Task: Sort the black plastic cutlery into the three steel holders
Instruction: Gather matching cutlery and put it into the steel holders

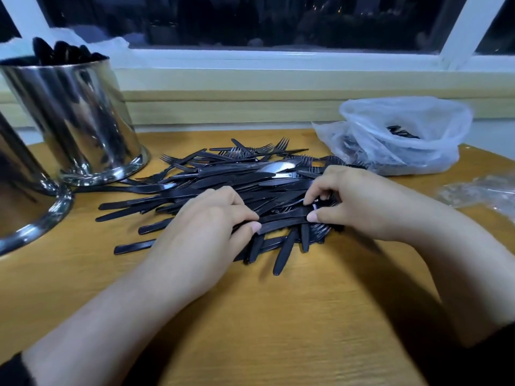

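— black plastic cutlery pile [237, 179], where is it?
— mid-counter [278, 316], beside two steel holders [75, 118].
— the hands?
— left hand [206, 227] and right hand [359, 199] each pinch one knife [281, 222].

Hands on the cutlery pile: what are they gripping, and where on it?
Both hands pinch black plastic knives atop the pile: the left hand near the middle of their length, the right hand toward the right end. Which end that is cannot be told.

Wooden table [278, 316] | cutlery pile [237, 179] at centre | two steel holders [78, 118] far left, one [19, 196] nearer | plastic bag [401, 135] of forks far right | clear wrap [479, 190] at right edge
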